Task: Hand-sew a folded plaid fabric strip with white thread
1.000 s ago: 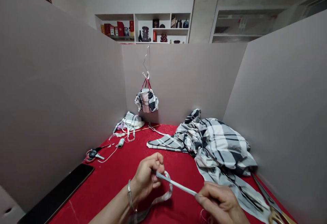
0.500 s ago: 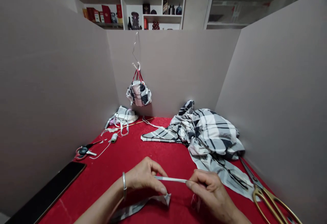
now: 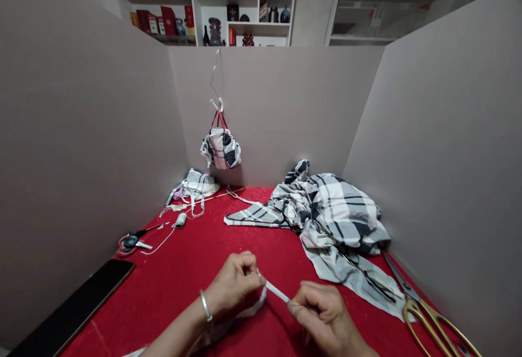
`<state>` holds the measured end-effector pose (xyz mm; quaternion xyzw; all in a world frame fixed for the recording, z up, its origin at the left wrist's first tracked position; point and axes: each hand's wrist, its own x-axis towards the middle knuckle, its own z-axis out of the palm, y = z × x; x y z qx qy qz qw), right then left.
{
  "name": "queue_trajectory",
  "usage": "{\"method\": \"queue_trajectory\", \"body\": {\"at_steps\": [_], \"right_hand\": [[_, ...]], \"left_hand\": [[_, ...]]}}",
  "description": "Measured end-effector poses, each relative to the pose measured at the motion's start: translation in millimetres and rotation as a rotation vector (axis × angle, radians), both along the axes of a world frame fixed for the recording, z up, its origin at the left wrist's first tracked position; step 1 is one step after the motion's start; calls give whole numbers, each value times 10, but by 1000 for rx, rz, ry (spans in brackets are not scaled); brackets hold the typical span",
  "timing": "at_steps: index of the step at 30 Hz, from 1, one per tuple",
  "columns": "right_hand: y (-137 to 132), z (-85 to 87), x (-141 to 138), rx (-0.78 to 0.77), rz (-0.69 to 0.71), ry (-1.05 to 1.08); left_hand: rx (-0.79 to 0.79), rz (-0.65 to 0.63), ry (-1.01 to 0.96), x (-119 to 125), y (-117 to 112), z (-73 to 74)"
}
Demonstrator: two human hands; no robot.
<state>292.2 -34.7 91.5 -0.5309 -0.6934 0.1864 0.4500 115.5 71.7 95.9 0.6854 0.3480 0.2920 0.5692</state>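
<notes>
Between my two hands runs a narrow white fabric strip [image 3: 278,292], stretched on a slant down to the right. My left hand [image 3: 236,283], with a silver bangle on its wrist, pinches the strip's upper end between thumb and fingers. A loose length of the cloth hangs below that hand and trails toward the near edge, partly hidden by the forearm. My right hand [image 3: 322,313] is closed on the strip's lower end, its fingers curled under the thumb.
Crumpled plaid cloth [image 3: 342,210] lies at the right, with dark scissors [image 3: 371,278] and gold-handled shears [image 3: 424,313] by it. Left are a phone [image 3: 81,308], small scissors [image 3: 132,242], a thread spool [image 3: 181,220] and cloth scraps [image 3: 198,186]. A plaid pouch [image 3: 221,149] hangs at the back.
My left thumb and fingers have closed into a pinch on the strip. My right hand has moved slightly down and left, and the strip now slopes more steeply.
</notes>
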Motion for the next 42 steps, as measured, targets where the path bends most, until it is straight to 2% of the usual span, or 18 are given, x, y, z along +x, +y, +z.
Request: {"method": "queue_trajectory", "body": {"at_steps": [2,5,9,12,14,18,20,23,25,31,35,40,42], "right_hand": [[8,-44,-24,5,14,-10],[7,-61,-56,-17,18,-4],[11,-5,-120,-82,78,70],[26,50,-155,-186,79,176],[35,67,-155,-283,59,271],[53,33,-108,-419,65,484],[66,-2,-71,-479,117,543],[91,-54,-6,-631,222,597],[106,-79,43,-679,219,665],[82,-78,201,-570,46,768],[20,-11,320,-464,-131,815],[-70,47,622,-308,-332,729],[-110,43,742,-293,-372,658]], "left_hand": [[-37,-45,-61,54,-60,-39],[-189,-118,-125,131,-145,-68],[-402,-64,-354,214,-207,-66],[-511,-57,-395,214,-229,-14],[-496,-111,-325,172,-237,48],[-313,-249,-87,64,-231,144],[-267,-254,-60,40,-217,145],[-300,-219,-106,41,-184,105],[-323,-208,-110,35,-153,78],[-344,-262,-38,-80,-33,92],[-269,-249,-11,-150,31,152],[-212,-163,70,-388,170,261],[-182,-154,96,-527,205,296]]}}
